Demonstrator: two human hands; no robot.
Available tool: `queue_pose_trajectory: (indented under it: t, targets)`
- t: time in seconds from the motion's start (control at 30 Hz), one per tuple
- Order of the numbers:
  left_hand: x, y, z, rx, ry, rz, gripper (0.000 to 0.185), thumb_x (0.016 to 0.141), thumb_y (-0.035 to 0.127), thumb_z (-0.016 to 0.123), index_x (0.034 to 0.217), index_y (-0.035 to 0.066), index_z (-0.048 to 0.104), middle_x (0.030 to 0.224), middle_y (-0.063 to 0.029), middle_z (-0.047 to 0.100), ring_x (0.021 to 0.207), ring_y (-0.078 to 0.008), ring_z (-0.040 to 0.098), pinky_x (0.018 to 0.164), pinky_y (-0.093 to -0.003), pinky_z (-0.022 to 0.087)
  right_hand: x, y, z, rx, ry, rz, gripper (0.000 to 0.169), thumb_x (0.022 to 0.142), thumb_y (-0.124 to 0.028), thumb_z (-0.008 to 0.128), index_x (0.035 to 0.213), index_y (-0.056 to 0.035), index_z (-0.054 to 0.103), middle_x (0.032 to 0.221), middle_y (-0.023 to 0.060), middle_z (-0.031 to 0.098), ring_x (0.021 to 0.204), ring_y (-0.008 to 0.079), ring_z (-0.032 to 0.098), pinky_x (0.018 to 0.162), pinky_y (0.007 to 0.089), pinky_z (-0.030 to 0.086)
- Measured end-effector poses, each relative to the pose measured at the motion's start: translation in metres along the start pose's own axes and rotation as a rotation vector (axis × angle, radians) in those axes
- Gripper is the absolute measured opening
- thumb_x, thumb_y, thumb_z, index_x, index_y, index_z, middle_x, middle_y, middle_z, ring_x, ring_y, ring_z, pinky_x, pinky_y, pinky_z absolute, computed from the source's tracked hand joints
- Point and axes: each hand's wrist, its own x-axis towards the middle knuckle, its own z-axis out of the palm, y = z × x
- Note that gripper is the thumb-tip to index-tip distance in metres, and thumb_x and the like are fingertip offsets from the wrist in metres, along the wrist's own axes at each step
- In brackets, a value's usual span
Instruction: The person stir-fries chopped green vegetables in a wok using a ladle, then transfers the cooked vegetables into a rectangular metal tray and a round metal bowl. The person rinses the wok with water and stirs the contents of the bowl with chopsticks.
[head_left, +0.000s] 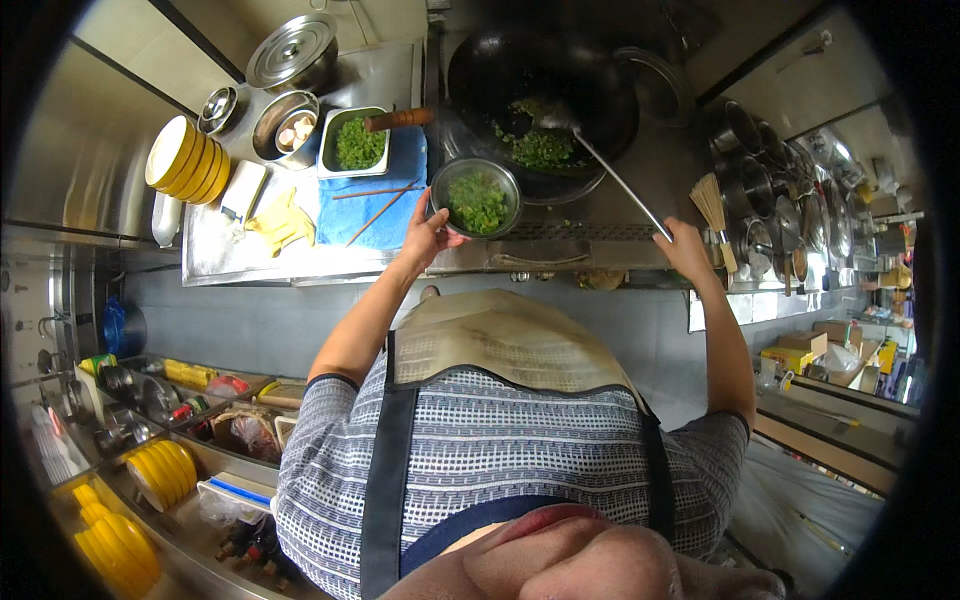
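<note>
My left hand grips the rim of a round metal bowl of chopped greens and tilts it towards the near left edge of a black wok. Chopped greens lie in the wok. My right hand is closed on the long metal handle of a wok ladle, whose head rests among the greens. Left of the wok stands a square metal container with more chopped greens; a wooden handle lies over its corner.
A blue cloth with two chopsticks lies beside my left hand. Further left are a yellow cloth, stacked yellow bowls and a lidded pot. A bamboo wok brush and metal pans are at the right.
</note>
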Motion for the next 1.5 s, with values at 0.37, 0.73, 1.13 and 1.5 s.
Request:
queue_pose_trajectory:
  t: [0.37, 0.73, 1.13, 1.5]
  targets:
    - [0.017, -0.001, -0.008, 0.001, 0.001, 0.015, 0.065, 0.093, 0.006, 0.045, 0.143, 0.025, 0.009, 0.082, -0.0177, 0.061, 0.061, -0.0277, 0.065, 0.053, -0.0354, 0.058, 0.038, -0.032, 0.019, 0.069, -0.091, 0.198, 0.029, 0.094, -0.023, 0.047, 0.107, 0.003, 0.047, 0.066, 0.0138, 0.056, 0.046, 0.0268, 0.053, 0.044, 0.0405, 0.045]
    - [0.017, 0.0, 0.009, -0.013, -0.01, -0.006, 0.062, 0.094, 0.006, 0.042, 0.144, 0.025, 0.009, 0.092, -0.0195, 0.061, 0.063, -0.0272, 0.065, 0.055, -0.0335, 0.058, -0.015, -0.052, -0.007, 0.911, -0.551, 0.419, 0.022, 0.095, -0.021, 0.046, 0.109, -0.0046, 0.049, 0.058, -0.0034, 0.04, 0.039, 0.0039, 0.033, 0.032, 0.021, 0.026]
    - [0.028, 0.001, 0.003, -0.013, -0.021, 0.009, 0.063, 0.094, 0.008, 0.042, 0.144, 0.025, 0.007, 0.095, -0.0201, 0.06, 0.066, -0.0285, 0.066, 0.055, -0.033, 0.059, -0.004, -0.075, 0.015, 0.907, -0.51, 0.381, 0.024, 0.094, -0.026, 0.048, 0.107, -0.0058, 0.05, 0.06, -0.004, 0.04, 0.041, 0.003, 0.034, 0.034, 0.0202, 0.028]
    - [0.029, 0.002, 0.008, -0.03, -0.013, -0.036, 0.061, 0.095, 0.006, 0.04, 0.144, 0.025, 0.009, 0.1, -0.0207, 0.058, 0.067, -0.0298, 0.065, 0.055, -0.0333, 0.059, -0.025, -0.081, 0.017, 1.081, -0.548, 0.401, 0.022, 0.094, -0.024, 0.049, 0.106, -0.0058, 0.049, 0.059, -0.0037, 0.039, 0.041, 0.0033, 0.034, 0.034, 0.0201, 0.027]
